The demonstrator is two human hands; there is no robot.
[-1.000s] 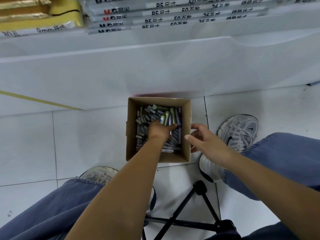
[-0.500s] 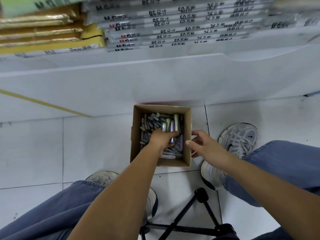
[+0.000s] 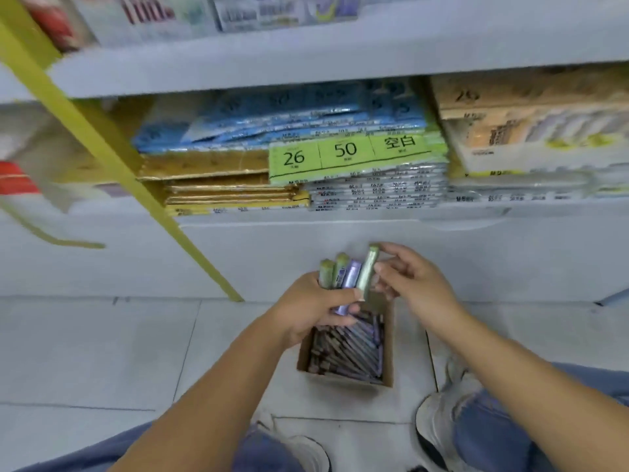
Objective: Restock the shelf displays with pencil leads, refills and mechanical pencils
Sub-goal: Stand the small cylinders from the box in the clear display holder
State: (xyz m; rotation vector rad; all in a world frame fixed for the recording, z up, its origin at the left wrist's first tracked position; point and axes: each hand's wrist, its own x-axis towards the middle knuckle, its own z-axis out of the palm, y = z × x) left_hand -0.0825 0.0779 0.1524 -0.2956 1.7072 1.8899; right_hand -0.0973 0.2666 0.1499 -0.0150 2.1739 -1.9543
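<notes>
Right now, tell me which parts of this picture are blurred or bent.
Head view: motion blur smears the top-shelf packets and the yellow post; the green label reads clearly, 26 and 50; the left hand, right hand and the tubes they hold look slightly soft; the wide lens bows the shelf edge; light is even, without harsh glare.

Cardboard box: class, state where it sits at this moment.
In the head view the cardboard box stands on the floor tiles, lower centre, just below the left hand and right hand, before the shelf base.
</notes>
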